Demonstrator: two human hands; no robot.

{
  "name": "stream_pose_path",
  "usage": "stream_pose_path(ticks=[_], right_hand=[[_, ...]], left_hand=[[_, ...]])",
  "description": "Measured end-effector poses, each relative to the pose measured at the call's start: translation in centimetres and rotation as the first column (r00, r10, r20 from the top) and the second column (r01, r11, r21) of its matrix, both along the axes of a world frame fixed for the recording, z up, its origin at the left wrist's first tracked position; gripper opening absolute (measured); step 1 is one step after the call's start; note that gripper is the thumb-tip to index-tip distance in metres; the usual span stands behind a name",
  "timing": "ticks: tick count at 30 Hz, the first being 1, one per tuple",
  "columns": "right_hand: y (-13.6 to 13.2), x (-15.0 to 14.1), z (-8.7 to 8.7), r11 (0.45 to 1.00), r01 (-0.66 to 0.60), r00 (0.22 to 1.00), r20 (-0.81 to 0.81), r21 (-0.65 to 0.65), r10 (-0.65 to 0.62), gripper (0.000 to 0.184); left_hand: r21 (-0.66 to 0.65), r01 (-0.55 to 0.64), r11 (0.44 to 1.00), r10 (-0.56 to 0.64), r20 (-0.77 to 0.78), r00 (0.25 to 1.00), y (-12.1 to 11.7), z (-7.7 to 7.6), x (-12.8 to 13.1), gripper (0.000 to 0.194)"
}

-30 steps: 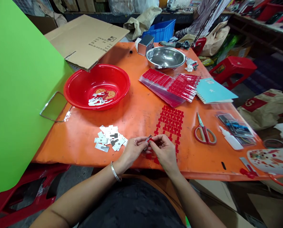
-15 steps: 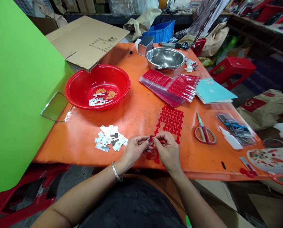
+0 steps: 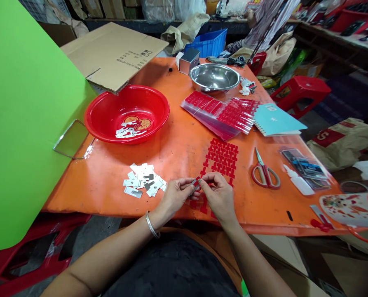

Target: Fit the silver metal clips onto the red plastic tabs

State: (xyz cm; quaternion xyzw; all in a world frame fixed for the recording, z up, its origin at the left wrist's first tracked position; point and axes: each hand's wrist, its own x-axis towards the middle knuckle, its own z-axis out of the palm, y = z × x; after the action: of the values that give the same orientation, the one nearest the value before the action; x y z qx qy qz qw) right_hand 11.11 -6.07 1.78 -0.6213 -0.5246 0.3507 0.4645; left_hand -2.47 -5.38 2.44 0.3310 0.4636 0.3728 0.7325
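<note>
My left hand (image 3: 175, 195) pinches a small silver metal plate (image 3: 193, 187) by its edge. My right hand (image 3: 218, 194) meets it from the other side, its fingertips shut on a small red piece (image 3: 197, 182), probably cut from the red perforated sheet (image 3: 222, 158) lying just beyond. That sheet's lower end is partly hidden behind my right hand. A loose pile of silver metal plates (image 3: 143, 180) lies left of my left hand. More plates (image 3: 128, 129) rest inside a red plastic basin (image 3: 154, 103).
A stainless steel bowl (image 3: 214, 77) and plastic-bagged red sheets (image 3: 221, 115) stand farther along the orange table (image 3: 177, 144). To the right lie red-handled scissors (image 3: 265, 175), a white glue bottle (image 3: 298, 180) and a blue notebook (image 3: 275, 119). A green board (image 3: 26, 115) rises at the left.
Both hands stay together at the table's front, shifted slightly up and right. The camera view has tilted a little; the plate and red piece remain between my fingers.
</note>
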Motion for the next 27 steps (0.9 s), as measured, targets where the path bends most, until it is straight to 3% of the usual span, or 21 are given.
stream_pose_path(ticks=[7,11,13,15,18,21,24,27], right_hand=[[0.1,0.0,-0.4,0.998,0.033,0.996,-0.081,-0.048,-0.037,0.018],[0.5,0.0,-0.7,0.99,0.113,0.955,-0.265,-0.085,-0.131,0.04],[0.7,0.2,-0.5,0.987,0.072,0.93,-0.348,-0.146,-0.119,0.047],[0.8,0.5,-0.2,0.978,-0.037,0.919,-0.392,-0.207,-0.049,0.043],[0.7,0.8,0.0,0.962,-0.141,0.923,-0.381,-0.232,0.044,0.033],[0.6,0.7,-0.2,0.976,-0.121,0.951,-0.302,-0.18,0.062,0.029],[0.7,0.1,-0.5,0.981,-0.122,0.966,-0.246,-0.148,0.083,0.028],[1.0,-0.3,-0.8,0.978,-0.131,0.958,-0.276,-0.161,0.083,0.034]], left_hand=[[0.073,-0.006,0.997,0.006,-0.005,1.0,-0.3,-0.6,0.0,0.03],[0.103,0.002,0.995,0.0,-0.027,1.0,-0.6,-0.6,0.0,0.032],[0.095,0.006,0.995,-0.003,-0.023,1.0,-0.6,-0.4,0.0,0.032],[0.075,0.008,0.997,-0.007,-0.014,1.0,-0.5,-0.2,0.0,0.033],[0.08,0.085,0.993,-0.087,0.022,0.996,-0.4,-0.1,-0.2,0.037],[0.135,0.159,0.978,-0.163,0.017,0.987,-0.3,-0.6,-0.6,0.041],[0.127,0.158,0.979,-0.152,-0.055,0.987,0.4,-0.8,-1.2,0.036],[0.231,0.132,0.964,-0.085,-0.201,0.976,2.7,0.6,-3.0,0.027]])
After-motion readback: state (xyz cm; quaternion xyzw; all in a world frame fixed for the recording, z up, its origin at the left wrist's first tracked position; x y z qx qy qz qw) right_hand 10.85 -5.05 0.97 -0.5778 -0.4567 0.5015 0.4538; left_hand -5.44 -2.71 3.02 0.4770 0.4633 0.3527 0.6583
